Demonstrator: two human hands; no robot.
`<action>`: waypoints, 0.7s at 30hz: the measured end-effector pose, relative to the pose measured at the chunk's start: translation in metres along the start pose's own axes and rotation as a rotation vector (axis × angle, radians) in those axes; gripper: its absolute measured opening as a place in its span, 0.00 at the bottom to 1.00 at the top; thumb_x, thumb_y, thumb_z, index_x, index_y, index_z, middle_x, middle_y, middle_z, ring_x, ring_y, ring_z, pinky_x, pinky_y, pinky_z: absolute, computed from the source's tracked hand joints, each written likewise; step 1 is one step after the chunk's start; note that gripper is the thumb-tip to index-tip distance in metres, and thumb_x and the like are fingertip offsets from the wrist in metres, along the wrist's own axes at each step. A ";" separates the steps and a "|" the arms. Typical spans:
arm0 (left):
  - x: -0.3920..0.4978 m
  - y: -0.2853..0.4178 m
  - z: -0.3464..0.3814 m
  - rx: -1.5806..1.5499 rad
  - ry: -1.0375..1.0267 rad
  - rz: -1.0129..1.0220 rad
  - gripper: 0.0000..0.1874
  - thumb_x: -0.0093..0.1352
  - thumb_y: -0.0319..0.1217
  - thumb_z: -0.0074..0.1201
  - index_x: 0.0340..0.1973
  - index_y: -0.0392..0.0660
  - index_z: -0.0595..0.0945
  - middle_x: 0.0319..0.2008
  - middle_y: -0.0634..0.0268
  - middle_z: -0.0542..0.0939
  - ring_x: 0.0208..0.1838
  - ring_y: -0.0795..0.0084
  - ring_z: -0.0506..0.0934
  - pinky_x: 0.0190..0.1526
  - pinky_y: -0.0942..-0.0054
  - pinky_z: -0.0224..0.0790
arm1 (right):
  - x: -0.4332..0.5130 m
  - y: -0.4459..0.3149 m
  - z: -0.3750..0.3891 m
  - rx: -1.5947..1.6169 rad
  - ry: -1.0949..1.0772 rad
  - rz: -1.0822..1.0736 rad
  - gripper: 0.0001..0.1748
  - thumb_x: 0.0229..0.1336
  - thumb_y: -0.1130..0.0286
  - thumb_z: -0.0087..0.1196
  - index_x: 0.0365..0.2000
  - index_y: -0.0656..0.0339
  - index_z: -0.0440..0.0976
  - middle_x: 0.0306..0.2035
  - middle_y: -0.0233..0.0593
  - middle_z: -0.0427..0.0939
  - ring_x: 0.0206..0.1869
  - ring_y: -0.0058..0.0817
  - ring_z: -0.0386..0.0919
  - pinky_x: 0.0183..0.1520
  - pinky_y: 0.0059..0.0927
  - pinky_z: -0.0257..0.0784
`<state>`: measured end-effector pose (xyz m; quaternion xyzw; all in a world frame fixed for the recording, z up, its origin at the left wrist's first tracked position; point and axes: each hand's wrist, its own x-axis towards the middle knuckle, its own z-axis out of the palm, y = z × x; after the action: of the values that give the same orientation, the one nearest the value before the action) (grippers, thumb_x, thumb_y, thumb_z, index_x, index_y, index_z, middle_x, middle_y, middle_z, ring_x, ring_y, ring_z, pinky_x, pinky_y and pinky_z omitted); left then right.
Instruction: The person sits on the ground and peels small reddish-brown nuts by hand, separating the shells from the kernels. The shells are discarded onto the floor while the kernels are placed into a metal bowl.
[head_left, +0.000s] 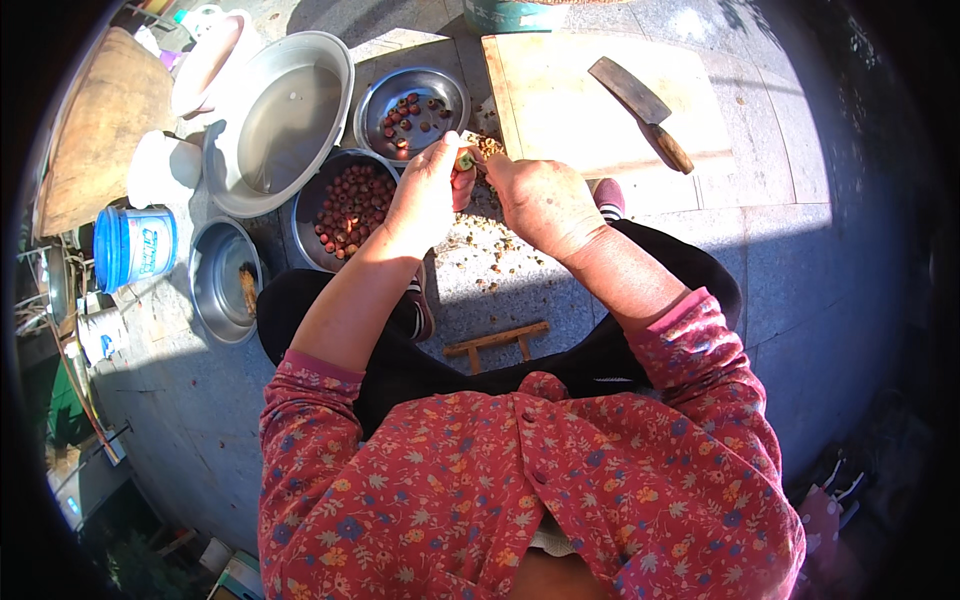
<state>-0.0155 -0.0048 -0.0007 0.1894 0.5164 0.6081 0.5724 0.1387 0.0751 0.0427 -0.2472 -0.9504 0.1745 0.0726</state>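
Before my chest, my left hand (427, 187) holds a small round fruit (464, 160) whose pale green-yellow side shows. Close to its right, my right hand (544, 199) is closed on a thin tool, mostly hidden by the fingers, with its end at the fruit. Under my left wrist a metal bowl (300, 217) holds many small red fruits (352, 206), which look like hawthorns. Just beyond, a second metal bowl (361, 112) contains fewer red fruits (401, 116). Small scraps (487, 251) of fruit lie scattered on the paving below my hands.
A cleaver (634, 94) lies on a wooden board (547, 97) at the upper right. To the left stand a large basin (214, 169) with water, a metal basin (217, 292), a blue bucket (110, 251) and a white bucket (161, 169). A small wooden stool (496, 339) is between my legs.
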 end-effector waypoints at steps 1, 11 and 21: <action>0.000 0.001 0.000 0.005 -0.008 -0.008 0.24 0.79 0.49 0.39 0.40 0.41 0.79 0.20 0.73 0.66 0.19 0.83 0.62 0.21 0.82 0.53 | 0.000 0.001 0.000 -0.003 0.008 -0.001 0.07 0.56 0.73 0.49 0.36 0.61 0.72 0.23 0.49 0.80 0.30 0.46 0.83 0.34 0.45 0.77; -0.003 0.005 0.006 0.045 0.043 0.119 0.22 0.80 0.46 0.38 0.42 0.39 0.77 0.22 0.73 0.67 0.21 0.84 0.62 0.23 0.83 0.53 | 0.001 0.005 -0.001 0.329 0.047 0.098 0.11 0.65 0.65 0.51 0.32 0.64 0.75 0.25 0.54 0.79 0.33 0.51 0.81 0.37 0.47 0.75; -0.004 0.003 0.011 0.178 0.058 0.210 0.19 0.80 0.43 0.38 0.43 0.40 0.78 0.23 0.73 0.67 0.22 0.85 0.61 0.24 0.84 0.52 | 0.004 0.005 0.003 0.477 -0.018 0.166 0.11 0.64 0.66 0.52 0.34 0.64 0.76 0.29 0.56 0.80 0.36 0.53 0.80 0.41 0.48 0.75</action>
<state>-0.0069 -0.0036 0.0078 0.2745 0.5621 0.6217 0.4714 0.1366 0.0806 0.0377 -0.2986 -0.8595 0.4011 0.1059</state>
